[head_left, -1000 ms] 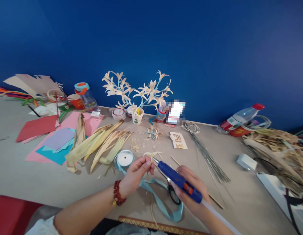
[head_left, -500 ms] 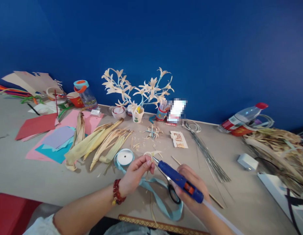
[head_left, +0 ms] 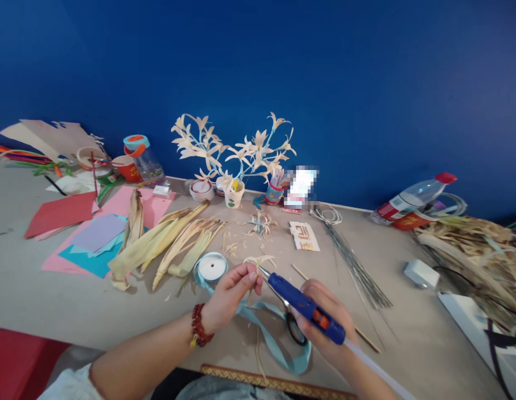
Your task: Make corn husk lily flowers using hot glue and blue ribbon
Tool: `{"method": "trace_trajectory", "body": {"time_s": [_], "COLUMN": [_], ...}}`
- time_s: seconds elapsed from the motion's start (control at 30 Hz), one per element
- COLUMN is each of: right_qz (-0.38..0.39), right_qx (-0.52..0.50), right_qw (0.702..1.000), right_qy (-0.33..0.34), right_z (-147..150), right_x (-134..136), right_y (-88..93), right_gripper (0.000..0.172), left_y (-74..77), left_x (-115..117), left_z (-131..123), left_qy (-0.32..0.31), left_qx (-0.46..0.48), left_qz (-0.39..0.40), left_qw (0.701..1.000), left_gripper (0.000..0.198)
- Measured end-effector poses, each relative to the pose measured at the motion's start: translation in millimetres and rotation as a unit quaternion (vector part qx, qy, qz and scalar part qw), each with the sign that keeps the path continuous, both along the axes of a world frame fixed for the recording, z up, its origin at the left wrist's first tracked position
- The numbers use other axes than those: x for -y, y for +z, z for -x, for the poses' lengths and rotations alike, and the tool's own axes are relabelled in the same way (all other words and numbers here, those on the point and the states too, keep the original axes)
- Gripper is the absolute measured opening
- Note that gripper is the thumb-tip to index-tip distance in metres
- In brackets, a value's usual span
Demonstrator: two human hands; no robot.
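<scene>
While the hands (head_left: 228, 297) (head_left: 335, 304) grip pale petals (head_left: 260, 260) and a glue gun (head_left: 301, 300), scissors (head_left: 290, 329) and ribbon (head_left: 301, 364) lie beneath

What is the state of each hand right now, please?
Left hand: closed, pinching pale corn-husk petals between thumb and fingertips.
Right hand: closed around the blue glue gun.

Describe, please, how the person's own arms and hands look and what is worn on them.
Both hands are bare, without gloves. Above the left hand, a bracelet of dark red beads with a small yellow charm circles the wrist; a pale sleeve shows farther up. On the right hand and wrist, no jewellery or sleeve is visible.
</scene>
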State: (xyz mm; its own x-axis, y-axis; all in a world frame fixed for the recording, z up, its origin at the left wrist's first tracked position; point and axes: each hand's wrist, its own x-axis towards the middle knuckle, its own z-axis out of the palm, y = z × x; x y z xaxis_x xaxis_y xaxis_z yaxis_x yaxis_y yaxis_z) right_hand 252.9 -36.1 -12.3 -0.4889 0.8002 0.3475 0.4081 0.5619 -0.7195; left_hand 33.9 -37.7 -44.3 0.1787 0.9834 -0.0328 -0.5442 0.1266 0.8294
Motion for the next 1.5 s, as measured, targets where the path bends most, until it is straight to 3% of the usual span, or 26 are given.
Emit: {"method": "trace_trajectory", "body": {"time_s": [0.6,0.77,0.87,1.0,1.17,1.3,1.5], "right_qz": [-0.022,-0.064,-0.107,-0.105,-0.071,0.011,0.063], "right_qx": [0.016,0.047,0.073,0.173,0.350,0.420,0.386], "right_qw": [1.000,0.996,0.991,0.971,0.902,0.881,0.912], "right_qy": [-0.002,-0.028,-0.042,-0.124,-0.242,-0.218,-0.121], "right_z": [1.3,-1.5,-9.5,-34.0,-67.1,-78.2,-93.5], "right_x": [0.3,-1.5,-3.8,-17.9,-57.7,-79.7,-87.6], "right_y": [4.2,4.2,6.4,5.6,-12.0,-22.1,-9.7], "right_gripper": [0.018,0.009,0.015,0.018,0.022,0.026,0.040], "left_y": [-0.6,1.3,2.7,3.4,2.3,1.9,4.5], "left_x": [-0.7,-0.1,0.0,-0.5,0.2,-0.9,-4.9], "left_z": [-1.0,0.7,1.2,-0.9,-3.9,-1.9,2.8], "left_qy": [0.014,0.002,0.005,0.014,0.041,0.109,0.203], "left_qx": [-0.003,0.000,-0.002,-0.013,0.015,0.016,0.013], "left_qz": [0.004,-0.005,0.010,0.043,0.052,0.028,0.009], "left_qw": [1.000,1.000,1.000,0.999,0.998,0.994,0.979], "left_gripper": [0.025,0.024,0.024,0.026,0.026,0.024,0.020]}}
